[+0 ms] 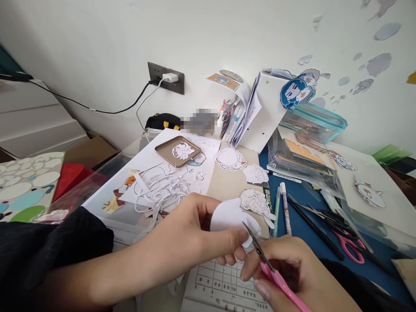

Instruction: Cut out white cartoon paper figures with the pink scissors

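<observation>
My left hand [211, 236] pinches a rounded white paper cutout [227, 216] between thumb and fingers. In my right hand [292, 264] is a pair of scissors [279, 281] with pink handles, its blades pointing up and left at the paper's lower edge. The blades look nearly closed, close to my left thumb. Just behind the cutout lies a paper figure [256, 206] with line drawing on it. Beneath my hands is a printed grid sheet [224, 281].
A brown tray [159, 150] holds a small cutout, with curled paper strips [162, 190] in front. Pens [286, 208], a second pair of pink-handled scissors [352, 247] and plastic sleeves lie right. A white file holder [271, 104] stands against the wall below a socket.
</observation>
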`<state>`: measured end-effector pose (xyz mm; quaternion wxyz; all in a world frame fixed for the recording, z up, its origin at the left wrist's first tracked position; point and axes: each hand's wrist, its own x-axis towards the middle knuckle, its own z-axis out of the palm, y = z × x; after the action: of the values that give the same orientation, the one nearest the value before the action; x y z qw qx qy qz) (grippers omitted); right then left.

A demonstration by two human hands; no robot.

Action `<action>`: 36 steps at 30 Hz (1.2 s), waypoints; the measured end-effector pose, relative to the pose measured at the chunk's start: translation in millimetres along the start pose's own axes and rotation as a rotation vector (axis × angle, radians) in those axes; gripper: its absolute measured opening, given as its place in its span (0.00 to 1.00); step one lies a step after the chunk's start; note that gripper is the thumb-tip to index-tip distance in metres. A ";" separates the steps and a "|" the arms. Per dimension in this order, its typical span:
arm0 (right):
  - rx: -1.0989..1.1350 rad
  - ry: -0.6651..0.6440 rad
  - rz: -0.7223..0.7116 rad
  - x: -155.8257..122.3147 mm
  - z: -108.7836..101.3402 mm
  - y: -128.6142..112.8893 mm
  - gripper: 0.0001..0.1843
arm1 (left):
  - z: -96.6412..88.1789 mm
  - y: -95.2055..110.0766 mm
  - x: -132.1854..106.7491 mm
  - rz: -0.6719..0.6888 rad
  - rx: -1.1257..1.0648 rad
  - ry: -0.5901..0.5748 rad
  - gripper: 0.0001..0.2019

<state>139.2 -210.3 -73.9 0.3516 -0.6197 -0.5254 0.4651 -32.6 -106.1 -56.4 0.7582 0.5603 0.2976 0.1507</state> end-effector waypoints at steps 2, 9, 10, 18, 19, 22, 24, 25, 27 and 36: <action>0.020 -0.014 0.029 0.3 -0.3 -0.6 0.07 | 0.8 0.3 0.1 0.009 0.009 0.005 0.08; -0.005 -0.081 0.056 -4.2 -12.1 1.4 0.09 | 2.7 1.6 -3.2 0.085 0.064 0.063 0.08; -0.035 -0.085 0.044 -3.6 -15.9 1.6 0.08 | 2.2 2.1 -3.1 0.100 0.059 0.080 0.08; 0.109 -0.321 -0.090 11.7 -42.1 -3.2 0.07 | 2.5 6.8 -4.2 0.238 0.121 0.238 0.13; 0.122 -0.306 -0.104 12.7 -42.0 -2.8 0.08 | 3.8 7.4 -5.6 0.253 0.142 0.265 0.13; 0.164 -0.216 -0.169 15.3 -38.6 -1.5 0.14 | 8.9 11.5 -8.9 0.324 0.199 0.350 0.12; 0.188 -0.116 -0.230 17.9 -36.4 -5.3 0.17 | 13.1 19.0 -9.1 0.386 0.229 0.389 0.12; 0.200 -0.065 -0.258 19.5 -35.9 -9.9 0.17 | 15.4 24.9 -8.6 0.419 0.239 0.396 0.12; 0.229 0.038 -0.322 21.8 -36.5 -25.9 0.17 | 21.1 41.4 -7.2 0.490 0.260 0.397 0.11; 0.273 0.229 -0.701 -6.1 -51.6 -143.9 0.10 | 61.3 125.8 -25.7 0.797 0.318 0.411 0.14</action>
<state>141.2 -184.7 77.0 0.6248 -0.3982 -0.5957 0.3103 -1.4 -126.0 80.9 0.4715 0.6983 0.2225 0.4904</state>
